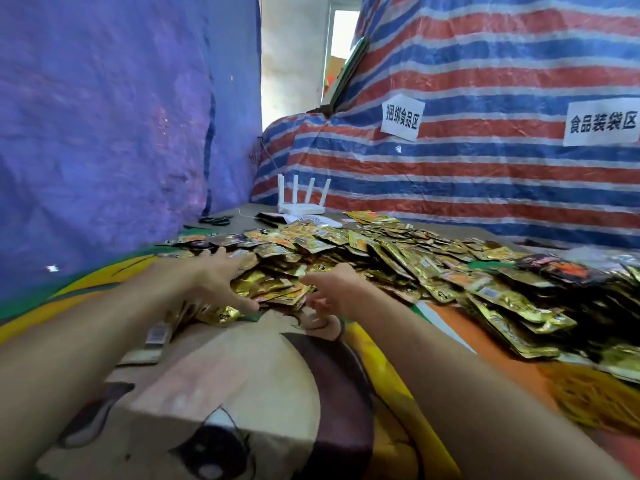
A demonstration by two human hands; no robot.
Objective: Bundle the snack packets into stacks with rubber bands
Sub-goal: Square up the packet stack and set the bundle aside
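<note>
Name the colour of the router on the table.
The router is white; head view.

the pile of snack packets (363,251) lies on the cloth (242,393), spreading from the middle to the right. the left hand (221,275) and the right hand (332,292) reach its near edge, side by side. far behind the pile stands a router (301,202), with scissors (214,220) to its left. on the far tarp (485,174) hang the left sign (400,117) and the right sign (602,123).

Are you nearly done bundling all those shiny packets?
Not nearly. No banded stack plainly shows. The left hand and right hand reach into the near edge of the snack packets, seemingly gathering some. The whole loose pile is left to bundle.
</note>
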